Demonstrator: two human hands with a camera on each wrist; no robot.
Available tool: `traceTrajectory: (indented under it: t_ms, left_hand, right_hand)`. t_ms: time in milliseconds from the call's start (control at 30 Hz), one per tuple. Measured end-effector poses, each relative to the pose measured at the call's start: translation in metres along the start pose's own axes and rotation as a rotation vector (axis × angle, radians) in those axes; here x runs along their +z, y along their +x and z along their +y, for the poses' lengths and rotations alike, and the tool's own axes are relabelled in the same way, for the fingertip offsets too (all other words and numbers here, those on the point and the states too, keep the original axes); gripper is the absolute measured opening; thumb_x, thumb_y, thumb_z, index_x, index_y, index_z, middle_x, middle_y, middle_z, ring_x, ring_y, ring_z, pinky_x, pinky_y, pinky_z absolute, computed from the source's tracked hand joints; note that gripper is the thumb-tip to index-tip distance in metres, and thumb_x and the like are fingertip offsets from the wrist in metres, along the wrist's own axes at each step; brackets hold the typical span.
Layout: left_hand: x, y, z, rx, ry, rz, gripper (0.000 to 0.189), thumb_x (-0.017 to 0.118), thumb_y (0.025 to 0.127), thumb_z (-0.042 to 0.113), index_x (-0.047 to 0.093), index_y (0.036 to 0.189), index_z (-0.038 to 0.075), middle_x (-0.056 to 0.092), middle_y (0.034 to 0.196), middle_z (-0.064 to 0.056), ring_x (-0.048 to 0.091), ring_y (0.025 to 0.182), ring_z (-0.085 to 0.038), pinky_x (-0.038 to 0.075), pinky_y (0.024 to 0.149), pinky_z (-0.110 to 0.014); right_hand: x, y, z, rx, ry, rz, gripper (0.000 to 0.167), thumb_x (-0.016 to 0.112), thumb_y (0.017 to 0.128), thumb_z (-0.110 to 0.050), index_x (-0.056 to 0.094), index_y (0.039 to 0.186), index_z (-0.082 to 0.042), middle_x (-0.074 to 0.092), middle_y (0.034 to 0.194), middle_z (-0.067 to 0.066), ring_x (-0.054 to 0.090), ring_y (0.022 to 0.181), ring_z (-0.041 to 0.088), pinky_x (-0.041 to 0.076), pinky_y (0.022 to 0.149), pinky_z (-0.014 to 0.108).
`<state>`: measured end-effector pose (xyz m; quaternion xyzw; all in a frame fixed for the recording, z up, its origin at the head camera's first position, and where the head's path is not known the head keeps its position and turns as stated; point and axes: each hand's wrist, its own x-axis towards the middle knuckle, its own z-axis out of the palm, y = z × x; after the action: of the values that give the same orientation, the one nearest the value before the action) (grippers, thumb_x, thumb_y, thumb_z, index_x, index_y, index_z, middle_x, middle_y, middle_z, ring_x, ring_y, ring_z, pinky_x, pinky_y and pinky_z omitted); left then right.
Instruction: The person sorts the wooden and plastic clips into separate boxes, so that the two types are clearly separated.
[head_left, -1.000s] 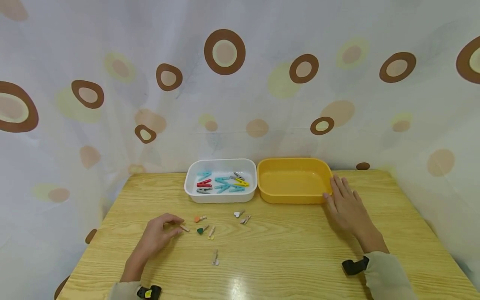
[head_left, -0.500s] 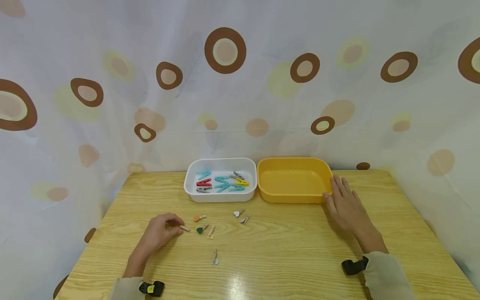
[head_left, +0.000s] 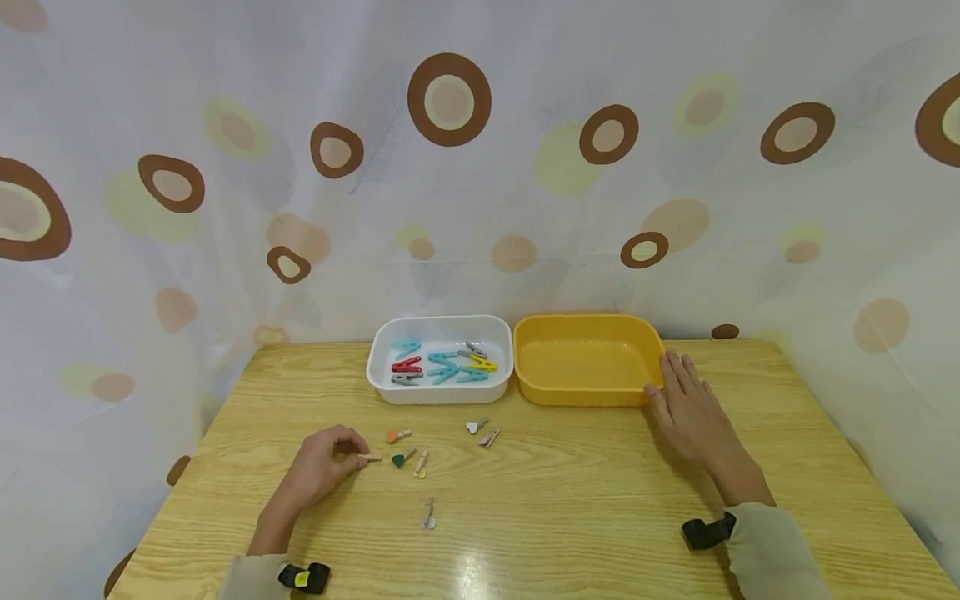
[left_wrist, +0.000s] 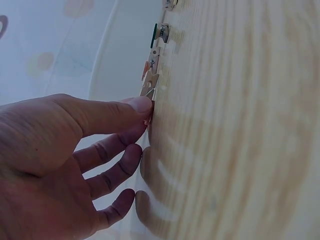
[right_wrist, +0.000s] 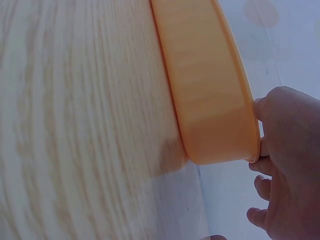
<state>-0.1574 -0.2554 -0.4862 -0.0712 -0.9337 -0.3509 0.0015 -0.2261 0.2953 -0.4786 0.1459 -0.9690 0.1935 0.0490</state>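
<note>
My left hand [head_left: 322, 468] pinches a small wooden clothespin [head_left: 371, 457] between thumb and forefinger, close to the tabletop. In the left wrist view, the thumb covers part of that clothespin [left_wrist: 149, 84] and the other fingers are spread below it. Just right of this hand lie wooden clothespins with an orange disc [head_left: 398, 436], a green heart [head_left: 402, 458] and a yellow decoration [head_left: 422, 464]. With its fingers nearly straight, my right hand [head_left: 693, 417] touches the right end of the yellow basin [head_left: 592, 397]. Its thumb lies at the rim of the basin [right_wrist: 215, 110] in the right wrist view.
Left of the basin, against it, stands a white basin [head_left: 441, 396] holding several plastic clothespins in blue, red, grey and yellow. Clothespins with white hearts [head_left: 474, 427] lie in front, and another wooden clothespin [head_left: 428, 514] lies nearer me. A patterned curtain [head_left: 510, 200] hangs behind the table.
The clothespin in my left hand has turned slightly, from slanting to nearly level across the head view. My right hand stays at the yellow basin.
</note>
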Motion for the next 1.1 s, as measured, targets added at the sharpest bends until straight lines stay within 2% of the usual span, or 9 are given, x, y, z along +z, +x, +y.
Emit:
traceTrajectory:
  t_ms: [333, 633, 1100]
  left_hand:
    - [-0.001, -0.001, 0.003, -0.002, 0.001, 0.002, 0.012, 0.081, 0.088, 0.004, 0.074, 0.089, 0.013, 0.069, 0.089, 0.003, 0.064, 0.087, -0.016, 0.054, 0.081, -0.039]
    - [-0.001, -0.001, 0.007, 0.043, 0.005, 0.031, 0.014, 0.081, 0.087, 0.003, 0.073, 0.090, 0.013, 0.069, 0.089, 0.004, 0.065, 0.088, -0.018, 0.055, 0.082, -0.042]
    - [-0.001, 0.007, 0.025, 0.082, -0.012, 0.017, 0.012, 0.079, 0.090, 0.006, 0.073, 0.091, 0.016, 0.069, 0.091, 0.006, 0.064, 0.091, -0.017, 0.054, 0.084, -0.043]
  right_hand:
    - [0.000, 0.000, -0.001, -0.004, -0.027, -0.006, 0.069, 0.026, 0.114, -0.039, 0.011, 0.160, 0.010, 0.012, 0.165, 0.033, 0.007, 0.153, 0.049, 0.015, 0.114, 0.073]
    - [-0.002, -0.001, -0.004, 0.007, -0.073, -0.022, 0.069, 0.027, 0.114, -0.040, 0.013, 0.160, 0.010, 0.014, 0.166, 0.031, 0.006, 0.153, 0.049, 0.016, 0.115, 0.072]
    - [-0.001, -0.001, -0.001, 0.009, -0.055, -0.012, 0.070, 0.027, 0.114, -0.041, 0.012, 0.160, 0.010, 0.011, 0.167, 0.030, 0.005, 0.154, 0.048, 0.015, 0.115, 0.073]
